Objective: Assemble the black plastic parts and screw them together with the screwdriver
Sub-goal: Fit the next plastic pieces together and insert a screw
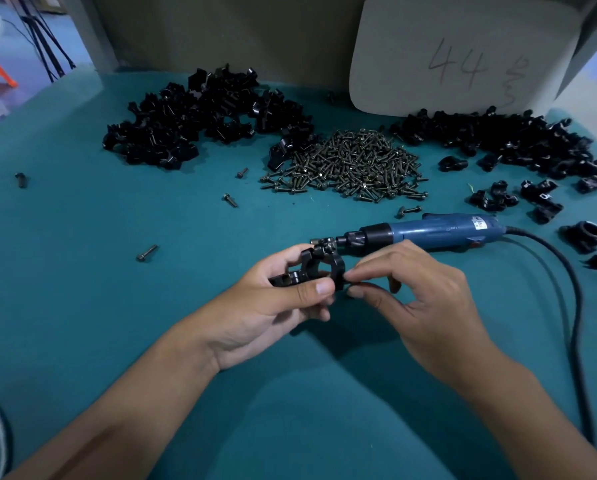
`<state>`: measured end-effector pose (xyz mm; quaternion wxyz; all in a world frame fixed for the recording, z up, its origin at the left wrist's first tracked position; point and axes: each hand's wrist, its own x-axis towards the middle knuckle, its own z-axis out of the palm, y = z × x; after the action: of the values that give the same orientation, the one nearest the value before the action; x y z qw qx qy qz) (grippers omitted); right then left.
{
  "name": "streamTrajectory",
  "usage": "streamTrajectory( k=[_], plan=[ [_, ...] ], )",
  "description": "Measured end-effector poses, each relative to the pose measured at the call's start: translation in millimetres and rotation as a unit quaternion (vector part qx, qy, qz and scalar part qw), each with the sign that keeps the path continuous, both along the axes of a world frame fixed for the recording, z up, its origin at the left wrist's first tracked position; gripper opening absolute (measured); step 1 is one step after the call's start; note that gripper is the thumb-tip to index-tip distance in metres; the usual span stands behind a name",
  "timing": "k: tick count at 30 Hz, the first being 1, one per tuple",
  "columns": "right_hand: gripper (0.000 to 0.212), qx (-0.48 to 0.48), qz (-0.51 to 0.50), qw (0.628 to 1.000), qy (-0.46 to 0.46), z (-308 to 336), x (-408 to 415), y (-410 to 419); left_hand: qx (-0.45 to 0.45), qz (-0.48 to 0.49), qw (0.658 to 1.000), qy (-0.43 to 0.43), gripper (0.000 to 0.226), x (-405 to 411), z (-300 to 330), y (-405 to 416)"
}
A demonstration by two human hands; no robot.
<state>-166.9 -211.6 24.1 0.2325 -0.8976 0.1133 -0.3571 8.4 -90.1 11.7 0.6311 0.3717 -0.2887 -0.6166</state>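
Observation:
My left hand [273, 303] grips a black plastic clamp assembly [319, 266] between thumb and fingers, held just above the teal table. My right hand [418, 292] pinches the clamp's right end with thumb and forefinger; what sits between those fingertips is too small to tell. A blue electric screwdriver [425, 232] lies on the table right behind the hands, its bit pointing left and ending just behind the clamp. A heap of dark screws [352, 164] lies in the middle at the back.
Piles of black plastic parts lie at back left [200, 116] and back right [504, 136]. Loose screws [147, 252] are scattered on the left. The screwdriver's black cable [574, 306] curves down the right side. A grey board marked 44 [456, 53] stands behind.

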Motion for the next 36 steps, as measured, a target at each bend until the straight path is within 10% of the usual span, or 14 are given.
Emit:
streamTrajectory(
  k=[36],
  plan=[
    [0.011, 0.041, -0.034, 0.998, -0.042, -6, 5, 13, 0.068, -0.081, 0.983, 0.151, 0.066, 4, 7, 2]
  ],
)
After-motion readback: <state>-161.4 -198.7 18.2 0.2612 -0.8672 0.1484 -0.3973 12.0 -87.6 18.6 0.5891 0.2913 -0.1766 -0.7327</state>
